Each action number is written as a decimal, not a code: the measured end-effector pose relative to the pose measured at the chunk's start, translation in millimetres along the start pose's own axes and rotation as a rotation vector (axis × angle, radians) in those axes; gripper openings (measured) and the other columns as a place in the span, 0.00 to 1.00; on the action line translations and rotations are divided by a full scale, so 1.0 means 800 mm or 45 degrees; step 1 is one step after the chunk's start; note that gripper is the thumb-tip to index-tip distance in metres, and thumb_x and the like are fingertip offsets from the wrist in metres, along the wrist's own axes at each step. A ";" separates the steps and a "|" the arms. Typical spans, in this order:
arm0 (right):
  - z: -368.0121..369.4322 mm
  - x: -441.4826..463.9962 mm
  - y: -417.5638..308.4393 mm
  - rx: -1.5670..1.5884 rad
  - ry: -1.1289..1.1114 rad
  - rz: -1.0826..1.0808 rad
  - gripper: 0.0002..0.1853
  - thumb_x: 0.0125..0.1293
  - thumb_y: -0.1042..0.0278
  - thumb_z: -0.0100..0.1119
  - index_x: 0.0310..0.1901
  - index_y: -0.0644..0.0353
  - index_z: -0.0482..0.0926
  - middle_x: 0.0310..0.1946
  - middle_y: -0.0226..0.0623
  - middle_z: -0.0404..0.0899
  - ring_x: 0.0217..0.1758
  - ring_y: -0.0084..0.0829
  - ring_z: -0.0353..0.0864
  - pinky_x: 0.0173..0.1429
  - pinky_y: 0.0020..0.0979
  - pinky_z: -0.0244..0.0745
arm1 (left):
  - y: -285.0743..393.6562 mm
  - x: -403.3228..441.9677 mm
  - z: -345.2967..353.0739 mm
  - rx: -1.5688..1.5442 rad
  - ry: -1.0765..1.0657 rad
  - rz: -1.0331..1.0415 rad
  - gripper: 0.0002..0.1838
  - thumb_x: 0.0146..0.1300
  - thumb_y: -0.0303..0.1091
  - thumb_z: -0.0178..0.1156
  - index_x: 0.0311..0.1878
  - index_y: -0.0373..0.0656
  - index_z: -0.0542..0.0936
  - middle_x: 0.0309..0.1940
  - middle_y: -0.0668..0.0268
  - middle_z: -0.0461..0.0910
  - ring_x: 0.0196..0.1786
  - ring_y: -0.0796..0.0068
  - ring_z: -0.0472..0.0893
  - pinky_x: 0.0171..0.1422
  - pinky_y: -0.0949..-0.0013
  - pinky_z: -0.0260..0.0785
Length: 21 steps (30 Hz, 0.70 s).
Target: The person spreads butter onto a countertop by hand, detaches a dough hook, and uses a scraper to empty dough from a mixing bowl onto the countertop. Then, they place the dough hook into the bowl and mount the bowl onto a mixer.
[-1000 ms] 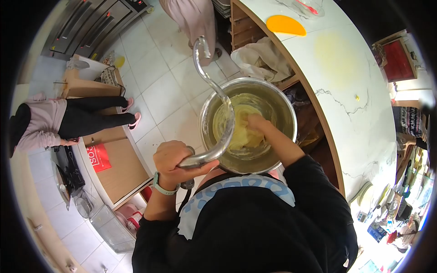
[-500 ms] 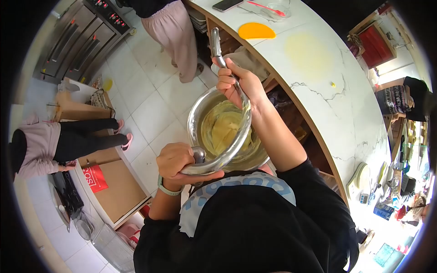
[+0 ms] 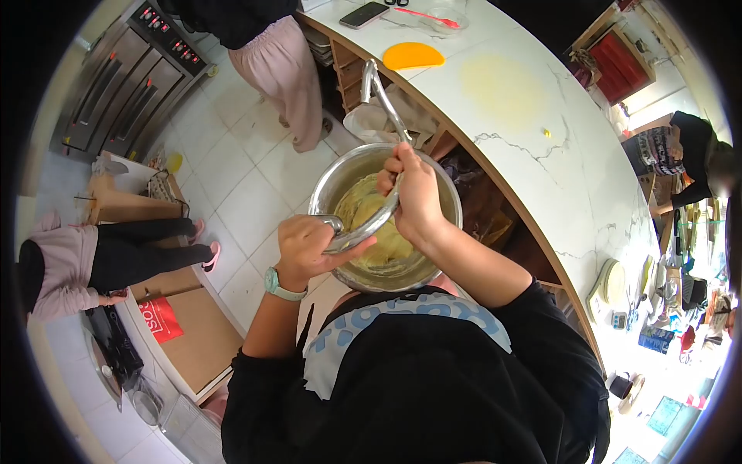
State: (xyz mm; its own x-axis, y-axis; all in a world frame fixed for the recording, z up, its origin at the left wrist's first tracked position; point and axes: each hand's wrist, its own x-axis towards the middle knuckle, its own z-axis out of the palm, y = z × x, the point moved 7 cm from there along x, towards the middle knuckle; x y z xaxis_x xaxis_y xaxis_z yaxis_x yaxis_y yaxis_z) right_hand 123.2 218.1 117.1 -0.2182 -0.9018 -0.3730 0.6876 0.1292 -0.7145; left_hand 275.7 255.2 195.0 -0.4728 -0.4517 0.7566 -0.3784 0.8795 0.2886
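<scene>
A large curved metal dough hook (image 3: 393, 114) is held over a steel mixing bowl (image 3: 456, 209), its bent upper end reaching towards the counter edge. My left hand (image 3: 304, 246), with a pale green watch on the wrist, is wrapped round the hook's lower end, one finger lying along the metal. My right hand (image 3: 415, 189) is closed round the middle of the hook above the bowl. Inside the bowl is a soft pale yellow mixture (image 3: 358, 199), smeared up the wall. The bowl sits close against my body; its underside is hidden.
To my right curves a marble-patterned counter (image 3: 502, 131) carrying an orange scraper (image 3: 413, 56), a phone (image 3: 364, 15) and a scale (image 3: 607, 284). One person (image 3: 282, 77) stands ahead, another (image 3: 69, 259) at left, a third (image 3: 672, 155) beyond the counter. A deck oven (image 3: 131, 77) stands far left.
My right hand has moved down the hook, leaving more bare metal above it. The hook's curve has shifted inward over the bowl. My left wrist has turned, showing the watch face.
</scene>
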 end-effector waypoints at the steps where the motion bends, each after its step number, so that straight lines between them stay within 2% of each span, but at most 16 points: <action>1: 0.002 -0.006 0.001 -0.061 -0.013 -0.007 0.17 0.71 0.53 0.37 0.38 0.61 0.67 0.22 0.28 0.64 0.22 0.23 0.64 0.29 0.24 0.61 | -0.005 -0.004 0.000 0.009 -0.008 -0.014 0.28 0.37 0.39 0.76 0.11 0.46 0.60 0.07 0.69 0.60 0.09 0.74 0.60 0.14 0.75 0.53; 2: 0.003 -0.011 0.002 -0.121 -0.026 -0.013 0.18 0.71 0.53 0.37 0.38 0.62 0.67 0.22 0.28 0.63 0.22 0.22 0.65 0.29 0.23 0.60 | -0.007 -0.004 0.000 0.018 -0.011 -0.030 0.28 0.37 0.39 0.76 0.11 0.46 0.61 0.07 0.70 0.60 0.09 0.74 0.60 0.14 0.75 0.53; 3: 0.007 -0.018 -0.001 -0.138 -0.082 -0.045 0.20 0.71 0.51 0.35 0.34 0.61 0.67 0.21 0.30 0.64 0.21 0.22 0.65 0.28 0.24 0.61 | -0.009 -0.005 -0.001 0.027 -0.015 -0.046 0.27 0.37 0.39 0.76 0.11 0.45 0.61 0.07 0.70 0.60 0.09 0.74 0.60 0.14 0.75 0.53; 6: -0.001 -0.017 -0.008 -0.478 -0.235 -0.018 0.21 0.69 0.47 0.38 0.31 0.59 0.67 0.22 0.29 0.66 0.21 0.21 0.64 0.28 0.23 0.61 | -0.007 0.004 -0.006 0.038 0.015 -0.064 0.27 0.37 0.38 0.76 0.11 0.45 0.62 0.07 0.70 0.61 0.09 0.74 0.61 0.14 0.75 0.53; 10: -0.002 -0.019 -0.027 -0.618 -0.393 -0.061 0.25 0.71 0.46 0.33 0.27 0.60 0.65 0.16 0.26 0.58 0.16 0.19 0.57 0.24 0.22 0.57 | -0.002 0.010 -0.015 -0.027 0.090 -0.074 0.27 0.37 0.38 0.76 0.11 0.44 0.62 0.07 0.69 0.61 0.09 0.74 0.60 0.14 0.75 0.53; 11: 0.000 -0.020 -0.034 -0.583 -0.407 -0.143 0.23 0.71 0.48 0.36 0.27 0.61 0.66 0.16 0.24 0.55 0.17 0.18 0.55 0.24 0.21 0.56 | -0.004 0.011 -0.017 -0.046 0.109 -0.088 0.27 0.37 0.38 0.76 0.11 0.44 0.62 0.07 0.69 0.61 0.09 0.74 0.60 0.14 0.74 0.52; 14: 0.016 -0.027 -0.048 -0.618 -0.551 -0.229 0.21 0.70 0.51 0.41 0.27 0.61 0.66 0.16 0.24 0.58 0.17 0.18 0.57 0.24 0.21 0.57 | -0.010 0.012 -0.028 -0.020 0.179 -0.157 0.30 0.37 0.39 0.76 0.10 0.46 0.58 0.06 0.70 0.57 0.09 0.75 0.56 0.13 0.75 0.48; 15: 0.013 -0.023 -0.064 -0.792 -0.585 -0.326 0.20 0.69 0.54 0.44 0.26 0.62 0.67 0.17 0.25 0.63 0.19 0.18 0.61 0.24 0.22 0.59 | -0.011 0.012 -0.032 -0.018 0.214 -0.182 0.31 0.37 0.39 0.76 0.10 0.46 0.57 0.06 0.71 0.56 0.08 0.76 0.55 0.13 0.75 0.47; 16: -0.001 -0.006 -0.074 -0.777 -0.445 -0.329 0.18 0.69 0.57 0.46 0.26 0.63 0.69 0.19 0.28 0.69 0.21 0.19 0.66 0.27 0.22 0.63 | -0.010 0.011 -0.035 -0.035 0.211 -0.180 0.31 0.36 0.39 0.76 0.10 0.47 0.57 0.06 0.71 0.56 0.08 0.76 0.55 0.13 0.75 0.47; 18: -0.008 0.019 -0.100 -0.581 -0.301 -0.508 0.17 0.68 0.58 0.47 0.29 0.64 0.72 0.20 0.27 0.71 0.23 0.20 0.69 0.31 0.22 0.68 | -0.007 0.012 -0.041 -0.070 0.205 -0.180 0.31 0.35 0.39 0.77 0.10 0.47 0.57 0.06 0.71 0.56 0.08 0.76 0.55 0.13 0.75 0.46; 19: -0.008 0.025 -0.108 -0.438 -0.293 -0.509 0.13 0.65 0.63 0.52 0.35 0.67 0.76 0.24 0.30 0.76 0.27 0.21 0.74 0.37 0.23 0.72 | -0.002 0.015 -0.041 -0.067 0.194 -0.141 0.31 0.35 0.39 0.77 0.10 0.47 0.57 0.06 0.71 0.56 0.08 0.76 0.55 0.13 0.75 0.46; 21: 0.007 0.018 -0.115 -0.715 -0.306 -0.582 0.12 0.62 0.67 0.56 0.40 0.69 0.77 0.29 0.33 0.78 0.30 0.21 0.75 0.39 0.22 0.73 | 0.009 0.021 -0.040 -0.059 0.178 -0.064 0.31 0.34 0.40 0.77 0.10 0.47 0.57 0.06 0.71 0.57 0.08 0.76 0.56 0.13 0.75 0.47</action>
State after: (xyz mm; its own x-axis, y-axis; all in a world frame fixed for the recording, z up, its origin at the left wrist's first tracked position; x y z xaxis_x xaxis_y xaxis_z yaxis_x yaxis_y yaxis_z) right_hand 60.5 190.8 180.2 -0.1954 -0.9727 0.1254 0.0959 -0.1462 -0.9846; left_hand 290.7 258.9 228.5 -0.3377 -0.4729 0.8138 -0.3604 0.8637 0.3523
